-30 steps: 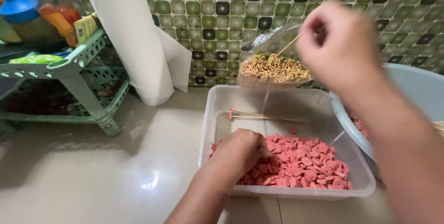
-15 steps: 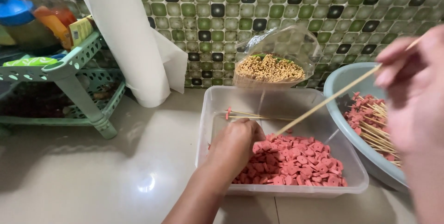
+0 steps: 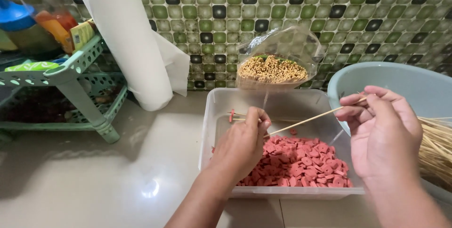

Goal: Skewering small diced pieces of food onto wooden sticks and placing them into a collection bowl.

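One clear plastic tub (image 3: 212,115) sits on the counter, half full of pink sausage slices (image 3: 301,162), too many to count. Right hand (image 3: 383,136) pinches one bamboo skewer (image 3: 306,120) by its high end; it slants down-left, tip at the left hand (image 3: 242,143), whose fingers are bunched over the slices. Can't tell what they're gripping.

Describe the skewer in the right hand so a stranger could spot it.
Find the clear tub of pink slices by the tiled wall. One bare skewer slants above it, pinched by the right hand, its tip at the left hand. The rest lie loaded or bundled.
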